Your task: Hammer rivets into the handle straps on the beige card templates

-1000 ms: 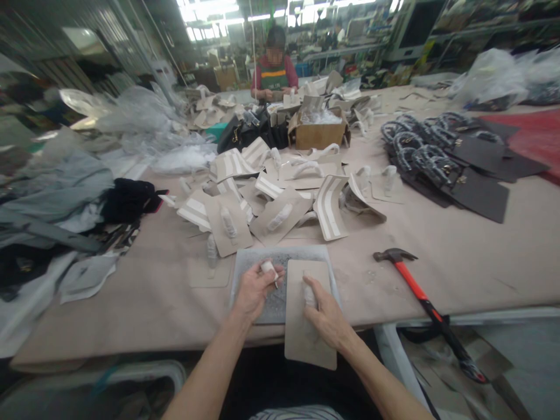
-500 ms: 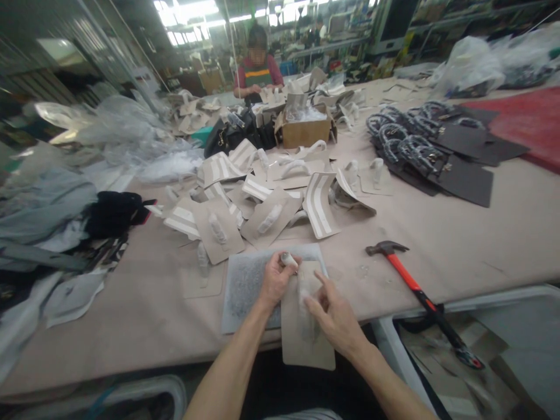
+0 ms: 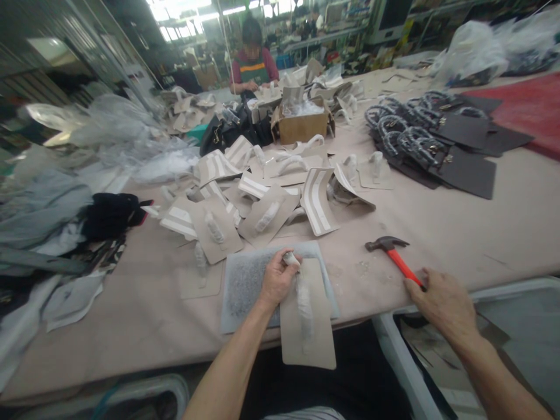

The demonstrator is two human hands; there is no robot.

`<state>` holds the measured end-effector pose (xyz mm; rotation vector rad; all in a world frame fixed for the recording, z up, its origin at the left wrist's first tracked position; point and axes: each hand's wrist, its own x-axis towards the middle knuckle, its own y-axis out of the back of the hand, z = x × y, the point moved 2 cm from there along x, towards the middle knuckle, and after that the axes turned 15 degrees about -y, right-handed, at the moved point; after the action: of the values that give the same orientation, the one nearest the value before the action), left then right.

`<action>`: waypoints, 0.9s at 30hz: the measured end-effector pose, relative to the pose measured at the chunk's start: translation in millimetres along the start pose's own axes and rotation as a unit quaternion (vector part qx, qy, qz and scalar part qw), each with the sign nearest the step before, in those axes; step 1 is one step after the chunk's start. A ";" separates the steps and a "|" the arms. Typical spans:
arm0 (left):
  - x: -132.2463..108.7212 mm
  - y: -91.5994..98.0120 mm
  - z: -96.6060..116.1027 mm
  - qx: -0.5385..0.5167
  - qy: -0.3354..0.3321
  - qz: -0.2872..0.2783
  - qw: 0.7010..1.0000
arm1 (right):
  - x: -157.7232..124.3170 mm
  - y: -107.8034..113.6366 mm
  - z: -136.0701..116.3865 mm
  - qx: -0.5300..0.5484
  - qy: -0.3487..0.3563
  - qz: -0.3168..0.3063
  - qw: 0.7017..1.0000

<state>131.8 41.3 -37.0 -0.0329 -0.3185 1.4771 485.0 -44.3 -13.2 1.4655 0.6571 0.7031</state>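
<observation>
My left hand (image 3: 277, 279) is closed around a short whitish cylinder with a dull metal-looking end (image 3: 289, 256). It holds this upright at the top of a beige bag panel (image 3: 321, 315). The panel carries a plastic-wrapped handle (image 3: 305, 303) and hangs partly over the table's front edge. Beneath it lies a grey speckled board (image 3: 245, 286). My right hand (image 3: 444, 303) is wrapped around the handle of a claw hammer (image 3: 400, 259), whose head rests on the table at the right. The black lower grip is mostly hidden by the hand.
Several beige panels with wrapped handles (image 3: 266, 216) are piled beyond the board. A cardboard box (image 3: 304, 127) stands behind them, with a co-worker (image 3: 252, 64) farther back. Dark panels (image 3: 468, 169) lie at the right. White bins (image 3: 394, 344) sit below the front edge.
My right hand has left the beige panel and moved right onto the hammer's handle. My left hand stays at the panel's top with the cylinder.
</observation>
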 end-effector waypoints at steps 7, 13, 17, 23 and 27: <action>0.5 0.1 0.1 0.000 -0.006 -0.004 1.000 | 10.2 -0.6 -14.1 -0.024 0.020 -0.060 0.998; 0.2 0.8 -2.9 -0.002 -0.006 -0.014 1.000 | 12.5 -4.4 -14.4 -0.036 0.011 -0.066 0.997; -1.3 2.2 -5.5 0.040 -0.026 -0.032 0.998 | 15.6 -6.3 -13.8 -0.031 -0.003 -0.095 0.995; -3.3 -1.6 5.9 0.157 -0.094 -0.099 0.978 | 27.8 -1.2 -14.9 0.176 -0.088 -0.247 0.949; -4.2 -4.5 9.7 0.175 -0.106 -0.115 0.972 | 2.4 2.8 -31.0 0.513 -0.128 -0.452 0.718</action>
<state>133.6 35.0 -27.6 0.4342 -0.2222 1.2885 462.8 -22.6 -10.6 1.8501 1.5176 -0.7889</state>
